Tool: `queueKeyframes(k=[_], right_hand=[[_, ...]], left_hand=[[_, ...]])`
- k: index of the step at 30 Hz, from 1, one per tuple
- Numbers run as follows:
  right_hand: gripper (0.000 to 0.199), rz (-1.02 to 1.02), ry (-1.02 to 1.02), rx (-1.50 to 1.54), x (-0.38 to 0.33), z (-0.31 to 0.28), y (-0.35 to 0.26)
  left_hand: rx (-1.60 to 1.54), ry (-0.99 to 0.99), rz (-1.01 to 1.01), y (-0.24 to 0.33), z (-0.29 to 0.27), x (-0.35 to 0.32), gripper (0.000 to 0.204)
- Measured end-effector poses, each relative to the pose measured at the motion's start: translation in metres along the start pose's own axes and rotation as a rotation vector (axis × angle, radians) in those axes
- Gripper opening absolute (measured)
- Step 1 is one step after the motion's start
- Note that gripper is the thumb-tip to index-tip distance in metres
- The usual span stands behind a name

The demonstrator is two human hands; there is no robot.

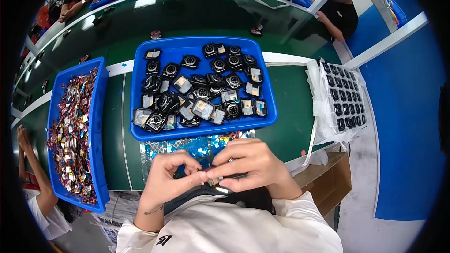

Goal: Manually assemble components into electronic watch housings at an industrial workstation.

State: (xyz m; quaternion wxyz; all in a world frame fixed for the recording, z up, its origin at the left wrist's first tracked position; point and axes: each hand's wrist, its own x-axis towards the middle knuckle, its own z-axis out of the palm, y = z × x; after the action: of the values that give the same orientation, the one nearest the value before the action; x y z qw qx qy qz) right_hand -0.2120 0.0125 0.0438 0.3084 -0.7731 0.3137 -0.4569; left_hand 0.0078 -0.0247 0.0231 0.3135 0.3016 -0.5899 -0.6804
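Observation:
My left hand (173, 178) and my right hand (255, 164) meet in front of my body at the bench's near edge. Their fingertips close around a small part that they mostly cover. A dark edge of it shows beneath my right fingers; its kind is hidden. Just beyond my hands lies clear plastic packing (187, 146) with shiny blue pieces. Past that, a blue tray (204, 133) holds many black watch cases (202, 93), some with the round back up, others showing a pale inner side.
To the left stands a long blue tray (99, 136) full of small red, yellow and white electronic parts. At right, a white foam tray (323, 112) carries rows of black watch cases. An open cardboard box (328, 178) sits below the bench. Other people work around the green conveyor (187, 18).

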Motion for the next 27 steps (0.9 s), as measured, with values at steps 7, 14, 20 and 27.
queueKeyframes(k=[7,14,20,27], right_hand=[[0.016,-0.067,-0.262,0.204,0.005,-0.015,-0.006],[0.007,-0.059,-0.408,0.233,0.021,-0.020,-0.013],[0.006,0.089,-0.055,-0.128,0.038,-0.071,-0.007],[0.024,0.328,0.827,-0.581,0.065,-0.179,0.106]], left_hand=[[0.157,-0.248,0.078,0.007,0.007,0.002,0.014],[0.063,-0.400,0.065,0.005,0.001,0.004,0.010],[-0.171,-0.085,-0.051,0.001,-0.002,-0.004,0.036],[0.120,0.055,-0.037,-0.002,-0.001,-0.006,0.017]])
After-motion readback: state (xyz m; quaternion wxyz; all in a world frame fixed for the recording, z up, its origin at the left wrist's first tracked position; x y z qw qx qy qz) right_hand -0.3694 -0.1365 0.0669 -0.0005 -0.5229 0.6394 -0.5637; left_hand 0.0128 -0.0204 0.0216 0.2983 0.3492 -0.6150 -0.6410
